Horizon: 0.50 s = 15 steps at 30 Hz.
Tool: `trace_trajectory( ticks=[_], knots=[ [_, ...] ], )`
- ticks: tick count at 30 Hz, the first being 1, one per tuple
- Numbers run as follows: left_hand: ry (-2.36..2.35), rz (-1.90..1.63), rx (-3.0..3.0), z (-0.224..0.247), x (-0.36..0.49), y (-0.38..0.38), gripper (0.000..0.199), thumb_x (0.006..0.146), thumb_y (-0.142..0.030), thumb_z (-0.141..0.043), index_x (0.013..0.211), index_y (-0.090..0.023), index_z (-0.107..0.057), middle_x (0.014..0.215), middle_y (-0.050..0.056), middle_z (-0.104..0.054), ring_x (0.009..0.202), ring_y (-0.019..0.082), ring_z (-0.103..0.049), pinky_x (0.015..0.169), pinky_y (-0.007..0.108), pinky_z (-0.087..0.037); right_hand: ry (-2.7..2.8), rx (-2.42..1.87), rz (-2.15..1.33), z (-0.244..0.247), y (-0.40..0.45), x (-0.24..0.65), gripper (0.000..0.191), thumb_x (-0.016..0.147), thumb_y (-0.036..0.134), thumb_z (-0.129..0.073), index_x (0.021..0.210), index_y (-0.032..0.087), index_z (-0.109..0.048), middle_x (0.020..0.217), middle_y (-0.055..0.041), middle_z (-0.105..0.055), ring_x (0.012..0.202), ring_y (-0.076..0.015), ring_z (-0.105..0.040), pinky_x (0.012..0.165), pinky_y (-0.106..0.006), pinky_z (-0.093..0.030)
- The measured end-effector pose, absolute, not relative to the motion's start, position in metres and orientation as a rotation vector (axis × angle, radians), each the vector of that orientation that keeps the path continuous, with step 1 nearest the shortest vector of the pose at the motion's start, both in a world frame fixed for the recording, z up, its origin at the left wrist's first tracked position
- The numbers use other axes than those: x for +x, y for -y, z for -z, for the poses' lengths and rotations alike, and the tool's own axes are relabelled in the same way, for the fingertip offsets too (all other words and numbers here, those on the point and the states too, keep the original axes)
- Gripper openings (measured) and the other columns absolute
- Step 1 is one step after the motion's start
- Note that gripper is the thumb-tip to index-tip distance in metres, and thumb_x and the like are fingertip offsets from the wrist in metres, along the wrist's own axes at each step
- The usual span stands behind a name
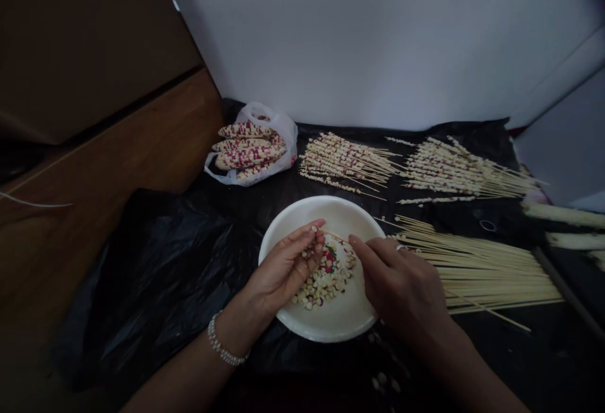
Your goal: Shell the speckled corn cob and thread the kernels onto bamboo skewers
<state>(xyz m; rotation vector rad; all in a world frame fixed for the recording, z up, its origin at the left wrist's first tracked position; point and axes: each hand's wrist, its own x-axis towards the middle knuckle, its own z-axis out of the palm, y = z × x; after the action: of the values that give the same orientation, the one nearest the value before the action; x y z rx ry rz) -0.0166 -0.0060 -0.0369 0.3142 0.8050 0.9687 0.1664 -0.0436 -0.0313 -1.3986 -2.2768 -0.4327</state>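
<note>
Over a white bowl [347, 328], my left hand [288, 261] pinches a pale corn kernel [314, 229] between thumb and finger. More kernels seem to lie in its curled fingers. My right hand [401, 274], a ring on one finger, grips a thin wooden skewer [334, 235] whose far end points at the pinched kernel. Whether the tip has entered that kernel is too small to tell. Loose cream and dark red corn kernels [326, 287] cover part of the bowl's floor, where a red and green print shows.
Speckled corn cobs [248, 154] lie in a white plastic bag [286, 129] at the back. Two piles of kernel-threaded skewers [345, 161] rest beside it. Bare skewers [496, 268] lie right of the bowl, near stripped cobs [567, 216]. Black plastic sheeting [189, 249] covers the surface.
</note>
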Motion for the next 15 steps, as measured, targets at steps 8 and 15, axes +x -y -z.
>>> trace_trajectory(
  ticks=[8,15],
  knots=[
    [-0.814,-0.978,0.325,0.0386,-0.0166,0.0062,0.028,0.081,-0.008,-0.060,0.108,-0.009,-0.066,0.089,0.008,-0.067,0.080,0.008,-0.063,0.078,0.017,-0.052,2.278,-1.417,0.465,0.0348,0.0441,0.1660,0.036,0.082,0.007,-0.044,0.110,0.017,-0.064,0.076,-0.0039,-0.064,0.062,-0.0124,-0.054,0.055,-0.027,-0.034],
    [-0.808,-0.964,0.363,0.0394,-0.0171,0.0070,0.026,0.080,-0.009,-0.061,0.105,-0.009,-0.068,0.088,0.007,-0.067,0.080,0.007,-0.063,0.078,0.015,-0.052,2.303,-1.412,0.473,0.0357,0.0449,0.1678,0.036,0.082,0.007,-0.045,0.112,0.016,-0.063,0.077,-0.0038,-0.064,0.064,-0.0137,-0.053,0.056,-0.028,-0.034]
  ],
)
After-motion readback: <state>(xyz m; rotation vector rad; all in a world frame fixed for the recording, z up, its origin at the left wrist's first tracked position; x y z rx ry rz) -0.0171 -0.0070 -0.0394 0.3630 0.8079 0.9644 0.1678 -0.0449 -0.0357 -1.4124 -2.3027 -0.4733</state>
